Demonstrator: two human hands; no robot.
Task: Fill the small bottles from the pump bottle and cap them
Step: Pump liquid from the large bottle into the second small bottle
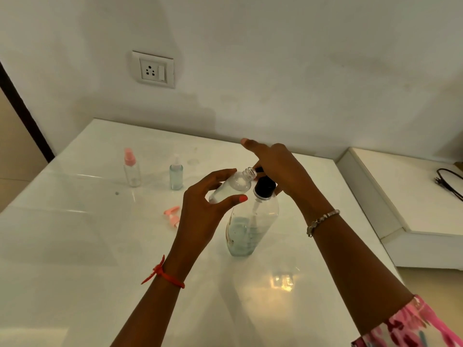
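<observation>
Head view: the left hand [203, 216] is seen curled round a small clear bottle [231, 187], which is pinched between thumb and fingertips and held tilted above the table. Its open, uncapped neck is turned up and to the right, just beside the black nozzle [258, 169] of the pump bottle [253, 226]. A little clear liquid can be made out in the small bottle.

The right hand [278, 169] is laid over the pump head from above, with the forefinger stretched out straight to the left. The remaining fingers are bent down onto the head, and whether they are closed round it cannot be told. The pump bottle is stood upright on the white table [75, 234], below and between the two hands. It is fitted with a black collar [265, 187] and is filled in its lower part only.

A red thread [162, 274] is tied at the left wrist, a beaded bracelet [322, 221] is worn on the right, and a pink patterned sleeve [411, 326] is seen at the lower right.

A loose pink spray cap [171, 215] is laid on the table just left of the left hand. Farther back two capped bottles are stood apart: a pink-capped bottle [131, 169] and a bluish bottle [176, 175]. A wall socket [153, 70] is set above them, and a dark cable [448, 179] is laid on the ledge [413, 196] at the right.
</observation>
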